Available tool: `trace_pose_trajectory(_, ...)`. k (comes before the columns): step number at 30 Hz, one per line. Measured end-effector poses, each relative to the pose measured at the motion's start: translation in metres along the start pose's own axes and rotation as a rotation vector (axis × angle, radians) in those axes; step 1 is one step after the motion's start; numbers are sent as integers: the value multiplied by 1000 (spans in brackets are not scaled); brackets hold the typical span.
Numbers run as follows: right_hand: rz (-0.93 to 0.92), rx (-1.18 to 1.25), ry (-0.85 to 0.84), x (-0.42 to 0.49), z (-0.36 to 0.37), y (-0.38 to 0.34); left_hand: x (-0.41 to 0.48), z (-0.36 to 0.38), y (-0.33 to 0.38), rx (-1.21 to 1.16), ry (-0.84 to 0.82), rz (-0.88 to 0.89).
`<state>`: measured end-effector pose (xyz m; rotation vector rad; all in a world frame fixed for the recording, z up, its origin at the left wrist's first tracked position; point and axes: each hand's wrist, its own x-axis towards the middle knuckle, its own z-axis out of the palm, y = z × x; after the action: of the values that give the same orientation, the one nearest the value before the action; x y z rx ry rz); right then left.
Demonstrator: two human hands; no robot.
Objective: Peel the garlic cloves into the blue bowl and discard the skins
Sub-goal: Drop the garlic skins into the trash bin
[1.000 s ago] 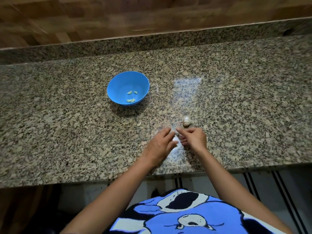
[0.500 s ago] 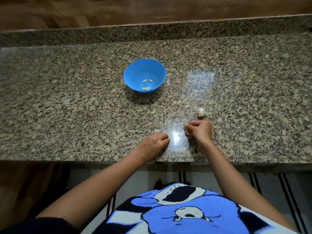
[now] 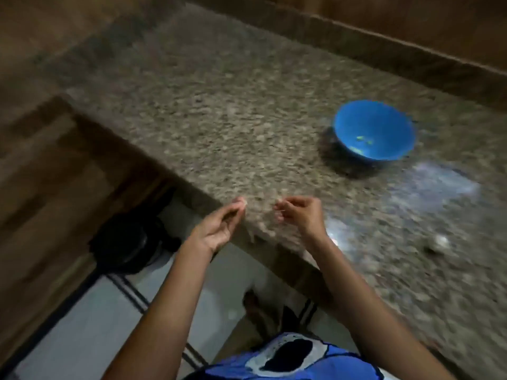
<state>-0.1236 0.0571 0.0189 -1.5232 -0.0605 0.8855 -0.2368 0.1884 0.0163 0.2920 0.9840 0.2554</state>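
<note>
We see both hands raised at the worktop (image 3: 247, 119) front edge, apart. Left hand (image 3: 219, 229) and right hand (image 3: 301, 215) have fingers bunched; blur hides whether they pinch anything. Bowl (image 3: 384, 116) sits far right with cloves (image 3: 363, 139) inside. A pale blurred garlic (image 3: 440, 240) lies right of the hands.

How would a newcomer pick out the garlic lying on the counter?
On the granite countertop, find the blue bowl. Go from it toward the front edge, past the bright glare, to the garlic: a small whitish lump, the only loose pale thing there.
</note>
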Motion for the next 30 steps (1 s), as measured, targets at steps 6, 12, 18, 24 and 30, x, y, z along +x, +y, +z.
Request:
trace_pose_trajectory(6, 157, -81, -401, 10, 164, 31, -44, -138, 78, -392, 232, 291)
trace_pose_trajectory(12, 265, -141, -472, 15, 285, 74, -57, -250, 136, -531, 303, 414)
trace_pose_trajectory(18, 381, -201, -471, 29, 344, 93, -55, -292, 175, -590, 289, 428)
trace_pose_trajectory(24, 412, -187, -446, 63, 397, 104, -35, -324, 209, -613, 337, 409)
trace_pose_trajectory(30, 475, -326, -445, 90, 443, 111, -9, -350, 229, -717, 397, 371)
